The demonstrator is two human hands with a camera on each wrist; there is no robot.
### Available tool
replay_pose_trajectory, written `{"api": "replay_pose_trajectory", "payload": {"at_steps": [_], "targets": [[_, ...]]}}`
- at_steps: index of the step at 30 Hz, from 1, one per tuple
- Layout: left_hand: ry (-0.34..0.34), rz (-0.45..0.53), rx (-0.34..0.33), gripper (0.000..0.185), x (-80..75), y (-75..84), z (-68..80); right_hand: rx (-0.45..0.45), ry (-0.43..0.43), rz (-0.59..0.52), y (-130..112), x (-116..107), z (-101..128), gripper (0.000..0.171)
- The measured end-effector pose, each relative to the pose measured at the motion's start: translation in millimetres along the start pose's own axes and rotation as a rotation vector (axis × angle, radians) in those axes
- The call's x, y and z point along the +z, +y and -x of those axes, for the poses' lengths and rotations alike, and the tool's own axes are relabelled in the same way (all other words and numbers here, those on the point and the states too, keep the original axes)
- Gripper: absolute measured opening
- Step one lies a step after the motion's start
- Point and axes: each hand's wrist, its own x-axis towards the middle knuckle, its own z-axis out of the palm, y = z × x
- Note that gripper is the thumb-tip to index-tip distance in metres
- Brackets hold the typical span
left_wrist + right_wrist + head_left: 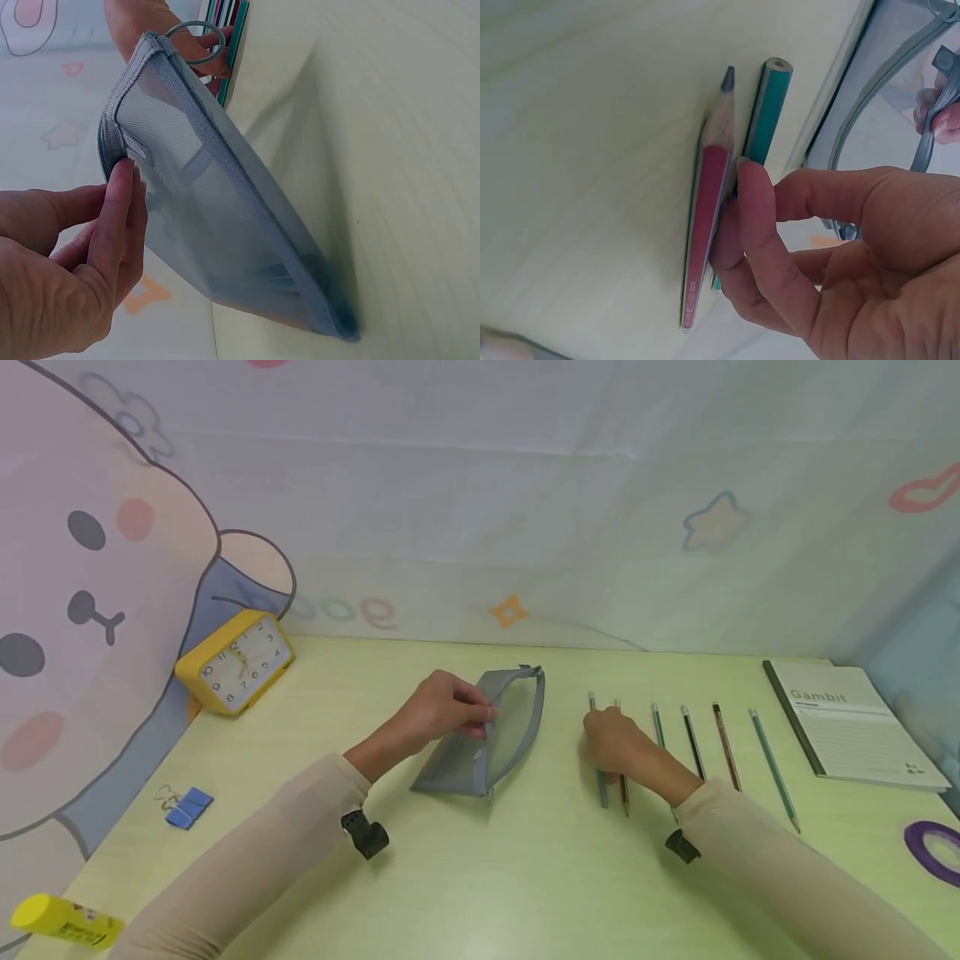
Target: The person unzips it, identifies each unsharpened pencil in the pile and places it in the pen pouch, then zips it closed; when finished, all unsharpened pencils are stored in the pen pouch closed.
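Note:
My left hand (477, 713) pinches the upper edge of a grey mesh pencil pouch (491, 739) and holds it propped on its long side on the desk. In the left wrist view the thumb and fingers of my left hand (124, 196) grip the pouch (225, 232) by its zip rim. My right hand (604, 737) curls over the two leftmost pencils of a row. In the right wrist view the fingers (750, 217) grip a red pencil (707, 225) with a teal pencil (769, 105) beside it, close to the pouch (889, 75).
Several more pencils (693, 745) lie in a row right of my hand, then a grey notebook (851, 727). A yellow clock (234, 662) stands at the back left. Blue binder clips (185, 807), a yellow glue stick (63, 922) and a purple tape ring (933, 847) lie near the desk edges.

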Motion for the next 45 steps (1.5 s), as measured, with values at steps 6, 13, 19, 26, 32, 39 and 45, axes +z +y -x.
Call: {"api": "replay_pose_trajectory", "payload": {"at_steps": [6,13,19,26,32,39,45], "targets": [[-0.007,-0.009,0.019,0.016,0.9,-0.7,0.2,-0.024,0.023,0.006,0.7,3.0,-2.1,0.014],[-0.008,-0.006,0.024,0.017,-1.1,1.4,0.7,-0.029,-0.028,-0.087,5.7,-6.6,-4.2,0.053],[-0.003,-0.016,0.012,0.018,-2.5,0.8,0.7,-0.040,-0.055,-0.239,10.1,-23.4,0.2,0.076],[-0.005,0.000,0.010,0.019,-3.5,0.1,1.4,-0.081,-0.024,-0.470,4.5,-50.3,17.6,0.078],[-0.005,0.000,0.006,0.021,-4.2,0.2,2.7,-0.147,-0.114,-0.738,-6.7,-53.4,25.4,0.081],[0.009,0.004,-0.007,0.020,-4.4,0.3,2.8,-0.184,-0.269,-0.982,-26.4,-32.5,21.1,0.083],[0.010,0.013,-0.011,0.020,-3.0,-0.3,1.2,-0.144,-0.293,-1.145,-32.6,-10.6,4.9,0.081]]}}
